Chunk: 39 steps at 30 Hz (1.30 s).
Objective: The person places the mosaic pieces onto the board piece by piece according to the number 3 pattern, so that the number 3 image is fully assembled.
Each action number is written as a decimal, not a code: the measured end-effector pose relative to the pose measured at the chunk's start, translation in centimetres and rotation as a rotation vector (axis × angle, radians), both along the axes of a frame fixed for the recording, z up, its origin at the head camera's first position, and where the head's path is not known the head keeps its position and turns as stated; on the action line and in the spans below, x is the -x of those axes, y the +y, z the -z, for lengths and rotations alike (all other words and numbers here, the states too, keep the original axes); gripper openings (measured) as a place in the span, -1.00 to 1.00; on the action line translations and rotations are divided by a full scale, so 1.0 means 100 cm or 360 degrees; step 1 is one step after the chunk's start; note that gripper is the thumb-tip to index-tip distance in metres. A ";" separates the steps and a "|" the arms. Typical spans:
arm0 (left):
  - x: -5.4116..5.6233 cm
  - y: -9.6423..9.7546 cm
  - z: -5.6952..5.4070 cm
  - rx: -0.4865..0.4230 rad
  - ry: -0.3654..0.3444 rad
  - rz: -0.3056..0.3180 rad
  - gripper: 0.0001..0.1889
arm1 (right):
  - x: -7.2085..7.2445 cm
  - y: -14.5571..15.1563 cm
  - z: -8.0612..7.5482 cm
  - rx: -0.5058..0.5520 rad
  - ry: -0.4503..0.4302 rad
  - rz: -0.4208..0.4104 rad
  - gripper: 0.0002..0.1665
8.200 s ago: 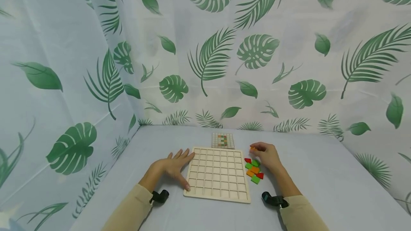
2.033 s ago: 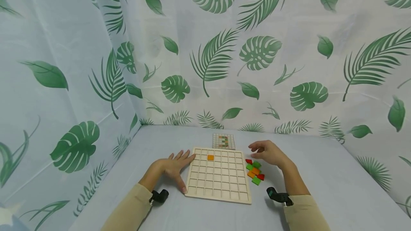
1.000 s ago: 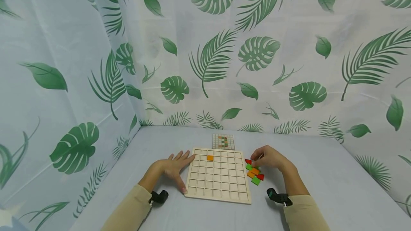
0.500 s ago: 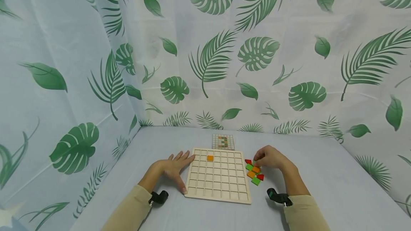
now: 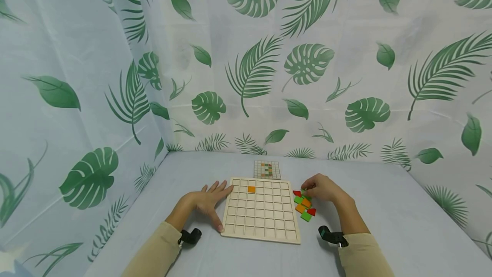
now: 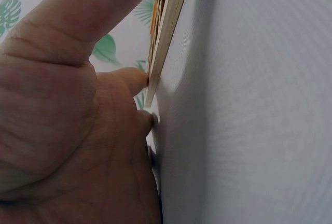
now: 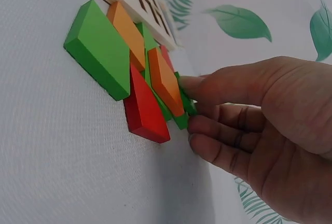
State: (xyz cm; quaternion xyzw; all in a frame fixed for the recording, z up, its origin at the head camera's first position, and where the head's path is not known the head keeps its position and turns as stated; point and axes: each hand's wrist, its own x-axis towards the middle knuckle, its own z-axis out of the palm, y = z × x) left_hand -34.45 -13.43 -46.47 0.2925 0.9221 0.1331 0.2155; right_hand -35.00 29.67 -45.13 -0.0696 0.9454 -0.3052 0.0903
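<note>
A pale wooden board (image 5: 262, 208) with a grid of square cells lies in front of me. One orange square tile (image 5: 251, 189) sits in a cell of its second row from the back. My left hand (image 5: 209, 202) is spread at the board's left side, with thumb and fingertips on its edge. To the right of the board is a small heap of green, orange and red tiles (image 5: 301, 208). At the heap's back end, my right hand (image 5: 323, 188) pinches a green tile (image 7: 188, 99) between thumb and fingers, which partly hide it.
Behind the board lies a small grid card (image 5: 267, 169) printed with a coloured pattern. A pale cloth covers the table (image 5: 369, 208), and leaf-print curtains (image 5: 246, 63) rise at the back and left.
Since the first frame, the orange tile has gone from my right hand onto the board. That hand then came down to the heap and took a green tile. The left hand stays put.
</note>
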 end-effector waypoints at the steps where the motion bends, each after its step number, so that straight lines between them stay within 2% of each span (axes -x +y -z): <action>1: 0.000 0.000 0.000 0.0001 0.0001 0.0000 0.47 | 0.000 0.000 0.000 -0.0010 0.0003 -0.0009 -0.79; 10: 0.002 -0.001 0.000 0.0008 0.0015 0.0004 0.47 | -0.002 -0.004 -0.004 -0.0029 0.0025 -0.0032 -0.81; 24: 0.003 0.000 0.003 0.0012 0.0013 -0.0004 0.47 | -0.002 -0.008 0.000 -0.0046 0.0055 -0.0053 -0.76; 39: 0.002 -0.001 0.003 0.0009 0.0019 -0.0008 0.47 | 0.000 -0.011 0.003 -0.0031 0.0105 -0.0142 -0.87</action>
